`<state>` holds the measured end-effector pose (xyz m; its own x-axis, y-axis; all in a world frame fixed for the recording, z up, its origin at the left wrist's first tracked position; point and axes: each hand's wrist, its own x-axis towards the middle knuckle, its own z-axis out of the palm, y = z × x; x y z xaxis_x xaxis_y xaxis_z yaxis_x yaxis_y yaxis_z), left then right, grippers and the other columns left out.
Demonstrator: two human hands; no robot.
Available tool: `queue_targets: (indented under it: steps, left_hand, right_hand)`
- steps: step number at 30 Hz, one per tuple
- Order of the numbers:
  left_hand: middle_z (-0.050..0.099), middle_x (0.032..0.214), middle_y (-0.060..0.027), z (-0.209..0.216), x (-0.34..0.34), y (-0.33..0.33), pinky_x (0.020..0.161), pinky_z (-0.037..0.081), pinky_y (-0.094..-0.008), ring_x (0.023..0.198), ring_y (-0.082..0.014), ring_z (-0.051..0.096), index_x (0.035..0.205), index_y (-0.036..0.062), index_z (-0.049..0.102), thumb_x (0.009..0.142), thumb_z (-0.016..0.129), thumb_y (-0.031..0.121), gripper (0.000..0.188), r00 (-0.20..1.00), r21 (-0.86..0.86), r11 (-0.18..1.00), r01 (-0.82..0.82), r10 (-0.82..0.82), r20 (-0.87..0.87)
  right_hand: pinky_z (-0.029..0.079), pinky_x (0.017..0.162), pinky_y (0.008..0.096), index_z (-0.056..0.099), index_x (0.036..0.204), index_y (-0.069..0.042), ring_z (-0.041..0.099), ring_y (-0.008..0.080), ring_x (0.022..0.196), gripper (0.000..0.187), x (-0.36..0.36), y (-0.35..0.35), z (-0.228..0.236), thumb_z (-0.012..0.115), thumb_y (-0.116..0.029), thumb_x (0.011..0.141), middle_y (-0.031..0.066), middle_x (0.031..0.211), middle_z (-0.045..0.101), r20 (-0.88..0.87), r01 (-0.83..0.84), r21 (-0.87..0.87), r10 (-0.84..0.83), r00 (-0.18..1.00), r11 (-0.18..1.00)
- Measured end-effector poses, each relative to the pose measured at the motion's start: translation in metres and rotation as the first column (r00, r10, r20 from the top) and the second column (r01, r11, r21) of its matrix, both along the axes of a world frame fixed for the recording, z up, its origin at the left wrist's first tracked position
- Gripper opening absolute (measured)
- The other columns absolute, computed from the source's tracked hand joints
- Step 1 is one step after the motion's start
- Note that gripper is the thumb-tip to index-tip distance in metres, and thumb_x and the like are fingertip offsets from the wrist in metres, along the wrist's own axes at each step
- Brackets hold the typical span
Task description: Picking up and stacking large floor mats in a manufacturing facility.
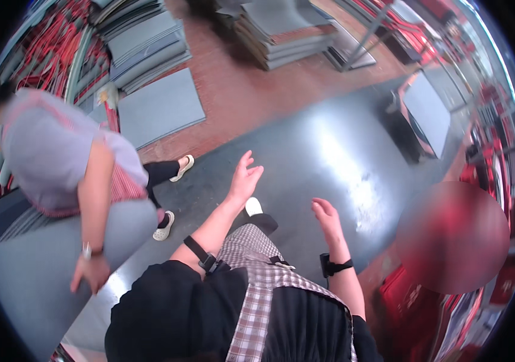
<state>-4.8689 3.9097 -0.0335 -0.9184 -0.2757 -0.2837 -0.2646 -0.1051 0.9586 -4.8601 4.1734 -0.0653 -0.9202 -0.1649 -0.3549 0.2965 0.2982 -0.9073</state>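
Note:
My left hand [246, 179] is held out in front of me over the grey floor, its thumb and fingers apart and nothing in it. Farther right and closer to my body, my right hand [327, 218] hangs in the air, also empty, with its fingers loosely extended. Neither hand touches anything. Dark straps with small devices circle my left arm [209, 223] and my right arm [347, 289]. A checked apron [263, 283] covers my front.
At left a co-worker leans over grey sheets [34, 271], one hand [93, 274] on them. More grey sheets [160, 107] lie beyond. A sheet stack [284, 39] stands at the back, a tilted grey panel [424, 111] at far right, red bags [405, 298] at near right.

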Motion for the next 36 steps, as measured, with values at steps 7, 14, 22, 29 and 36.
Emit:
queue_targets:
  steps: [7, 14, 22, 29, 36]
  left_hand:
    - [0.038, 0.128, -0.0145, -0.034, -0.107, -0.1, 0.082, 0.043, -0.0315, 0.104, -0.0183, 0.048, 0.134, 0.0102, 0.026, 0.083, 0.055, 0.02, 0.059, 0.961, -0.014, 0.975, -0.221, 0.221, 0.165]
    - [0.043, 0.121, -0.0094, -0.065, -0.153, -0.231, 0.084, 0.041, -0.0344, 0.104, -0.0204, 0.048, 0.131, 0.0083, 0.03, 0.082, 0.056, 0.023, 0.058, 0.762, 0.223, 0.747, -0.627, 0.528, 0.375]
    - [0.052, 0.105, -0.0042, -0.155, -0.124, -0.299, 0.078, 0.042, -0.0316, 0.094, -0.0172, 0.052, 0.125, 0.0095, 0.038, 0.079, 0.057, 0.02, 0.05, 0.214, 0.195, 0.13, -0.972, 0.833, 0.51]
    - [0.049, 0.081, 0.0006, -0.193, -0.113, -0.266, 0.062, 0.041, -0.0255, 0.073, -0.0096, 0.049, 0.118, 0.0109, 0.044, 0.079, 0.055, 0.018, 0.041, -0.163, -0.025, -0.208, -0.978, 0.684, 0.711]
    - [0.053, 0.099, -0.0014, -0.212, -0.221, -0.338, 0.072, 0.041, -0.0281, 0.086, -0.0123, 0.051, 0.121, 0.0092, 0.044, 0.083, 0.05, 0.02, 0.04, -0.261, -0.184, -0.188, -0.965, 0.612, 0.746]
  right_hand:
    - [0.041, 0.081, 0.0311, 0.051, 0.114, -0.005, 0.053, 0.0172, 0.097, 0.04, -0.183, 0.034, -0.001, 0.054, -0.03, 0.083, 0.0074, 0.106, 0.056, 0.169, 0.082, 0.165, -0.11, 0.979, 0.983]
    - [0.044, 0.066, 0.0307, 0.053, 0.106, -0.005, 0.056, 0.0175, 0.082, 0.035, -0.355, 0.044, -0.04, 0.054, -0.03, 0.082, 0.0087, 0.093, 0.058, 0.371, 0.043, 0.413, -0.211, 0.904, 0.91]
    - [0.046, 0.066, 0.0382, 0.059, 0.09, 0.002, 0.059, 0.0304, 0.072, 0.029, -0.699, -0.305, -0.074, 0.051, -0.025, 0.08, 0.019, 0.076, 0.061, -0.127, -0.58, 0.708, 0.881, 0.456, 0.403]
    - [0.045, 0.079, 0.0334, 0.057, 0.103, -0.001, 0.059, 0.0281, 0.09, 0.036, -0.756, -0.704, -0.049, 0.057, -0.029, 0.079, 0.0162, 0.094, 0.062, -0.143, -0.777, 0.592, 0.977, 0.16, 0.214]
    - [0.041, 0.087, 0.0327, 0.054, 0.111, -0.001, 0.053, 0.0231, 0.103, 0.041, -0.78, -0.888, -0.177, 0.057, -0.026, 0.079, 0.016, 0.107, 0.058, 0.252, -0.767, 0.623, 0.968, 0.013, -0.152]
